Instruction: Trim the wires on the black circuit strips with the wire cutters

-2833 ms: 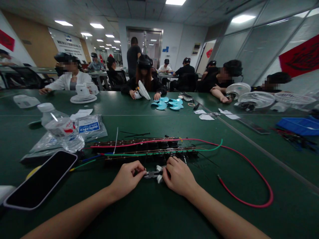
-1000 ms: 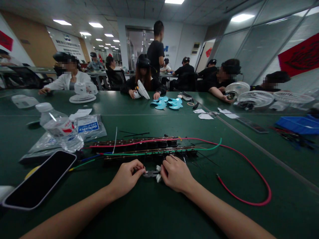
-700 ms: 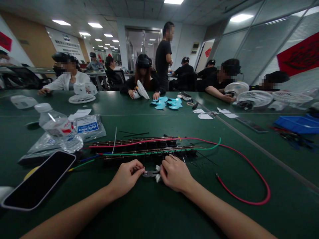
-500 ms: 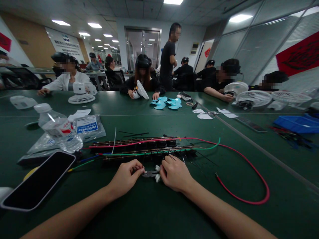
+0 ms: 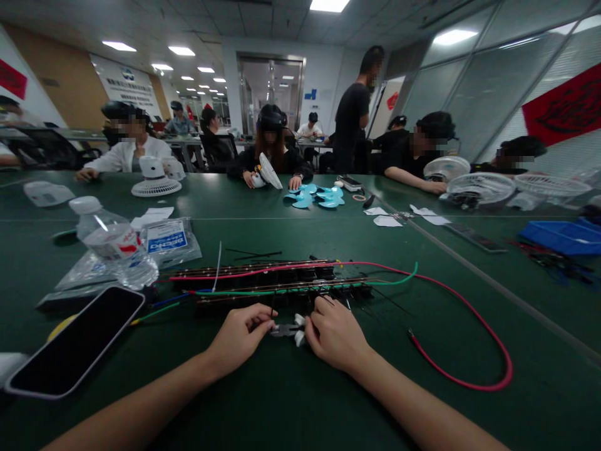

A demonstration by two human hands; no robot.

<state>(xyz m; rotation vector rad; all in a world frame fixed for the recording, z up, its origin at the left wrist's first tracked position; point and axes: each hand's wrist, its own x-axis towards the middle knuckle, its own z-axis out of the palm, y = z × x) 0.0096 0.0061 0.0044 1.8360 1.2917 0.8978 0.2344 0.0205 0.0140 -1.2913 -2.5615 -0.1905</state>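
Note:
My right hand [image 5: 337, 332] is closed around a pair of pliers [image 5: 284, 330] with grey jaws and white grips. The jaws point left and reach the fingertips of my left hand [image 5: 243, 335]. That hand is pinched on a thin black cable tie [image 5: 273, 303], whose strip stands up toward the strips behind; its lower end is hidden by the fingers. Just beyond both hands lie two long black strips with metal rails [image 5: 253, 270]. A red cable [image 5: 486, 332] runs along them and loops to the right, and a green wire [image 5: 399, 280] lies across the nearer one.
At left are a phone [image 5: 77, 341], a plastic bottle [image 5: 110, 241] and a bag with a blue label [image 5: 166, 237]. Light-blue fan blades [image 5: 312, 196] and white fan parts [image 5: 157, 186] lie farther off, where several people sit. A blue tray [image 5: 561, 238] is at right.
The standing person in the background has moved right. My hands keep nearly the same pose around the pliers and the cable tie; the whole view has shifted slightly.

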